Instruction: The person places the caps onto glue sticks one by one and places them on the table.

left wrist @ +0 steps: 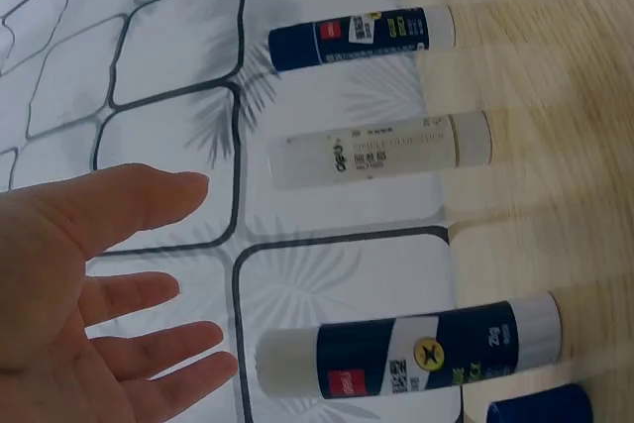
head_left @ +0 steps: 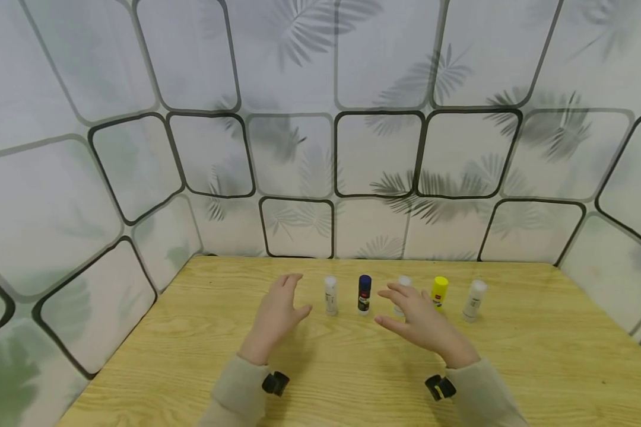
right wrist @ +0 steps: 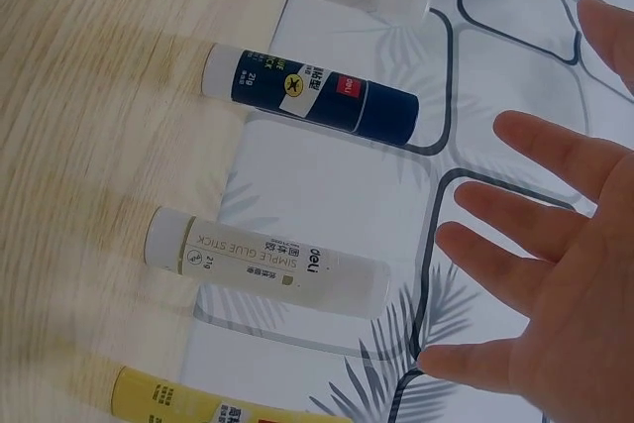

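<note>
My left hand (head_left: 275,314) hovers with its fingers apart, left of a white glue stick (head_left: 330,296). My right hand (head_left: 422,320), fingers spread, partly hides another white glue stick (head_left: 403,280) and overlaps the yellow glue stick (head_left: 440,290). Neither hand touches anything. A navy-capped glue stick (head_left: 364,295) stands upright between the hands. Below the white one in the left wrist view is a navy-labelled glue stick (left wrist: 436,349) with its pale top bare. A navy cap (left wrist: 540,408) lies beside it; I cannot make out either in the head view.
One more white glue stick (head_left: 475,301) stands at the right end of the row. The wooden table (head_left: 342,379) ends at the back against a patterned cloth (head_left: 299,154) with leaf prints, which also rises on both sides.
</note>
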A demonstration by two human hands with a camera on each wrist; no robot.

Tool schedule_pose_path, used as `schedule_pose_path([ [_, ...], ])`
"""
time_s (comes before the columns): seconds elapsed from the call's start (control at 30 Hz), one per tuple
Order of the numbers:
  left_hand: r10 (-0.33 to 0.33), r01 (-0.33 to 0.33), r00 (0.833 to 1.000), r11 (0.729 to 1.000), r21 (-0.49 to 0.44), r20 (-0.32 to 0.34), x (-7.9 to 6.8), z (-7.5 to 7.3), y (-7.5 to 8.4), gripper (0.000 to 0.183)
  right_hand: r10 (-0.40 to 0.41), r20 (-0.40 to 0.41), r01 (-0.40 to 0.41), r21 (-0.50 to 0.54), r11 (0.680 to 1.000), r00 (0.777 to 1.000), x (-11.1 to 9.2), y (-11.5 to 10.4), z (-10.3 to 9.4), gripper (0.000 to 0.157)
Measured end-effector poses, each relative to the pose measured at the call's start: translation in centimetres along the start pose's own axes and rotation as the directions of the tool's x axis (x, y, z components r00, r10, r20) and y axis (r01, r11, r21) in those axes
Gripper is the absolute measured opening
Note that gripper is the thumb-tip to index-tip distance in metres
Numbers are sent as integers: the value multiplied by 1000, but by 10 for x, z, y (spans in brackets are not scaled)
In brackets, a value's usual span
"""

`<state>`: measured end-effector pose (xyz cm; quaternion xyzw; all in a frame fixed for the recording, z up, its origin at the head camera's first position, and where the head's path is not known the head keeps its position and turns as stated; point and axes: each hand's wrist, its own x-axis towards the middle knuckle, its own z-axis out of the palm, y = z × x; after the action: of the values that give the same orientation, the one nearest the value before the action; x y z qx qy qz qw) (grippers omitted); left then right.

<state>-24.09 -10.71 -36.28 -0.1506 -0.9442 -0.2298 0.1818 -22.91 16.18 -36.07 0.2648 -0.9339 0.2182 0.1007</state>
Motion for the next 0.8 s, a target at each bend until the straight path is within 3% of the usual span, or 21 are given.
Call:
schedule_pose_path([
  [0.17,-130,134,989,990,-50,74,4,-1,-13,59,-1,3,1,6,1000,1000,0,1,0,65],
  [0.37,-213,225,967,971,-81,137,5,1,-22,56,3,15,-3,0,1000,1000,1,1,1,68],
  [0.53,-229,252,958,959,-130,170,4,5,-29,43,11,22,-11,-5,1000,1000,1,0,2,67],
  [0.8,-235,260,955,958,-125,181,0,9,-37,23,18,30,-18,7,1000,999,0,-2,2,63],
])
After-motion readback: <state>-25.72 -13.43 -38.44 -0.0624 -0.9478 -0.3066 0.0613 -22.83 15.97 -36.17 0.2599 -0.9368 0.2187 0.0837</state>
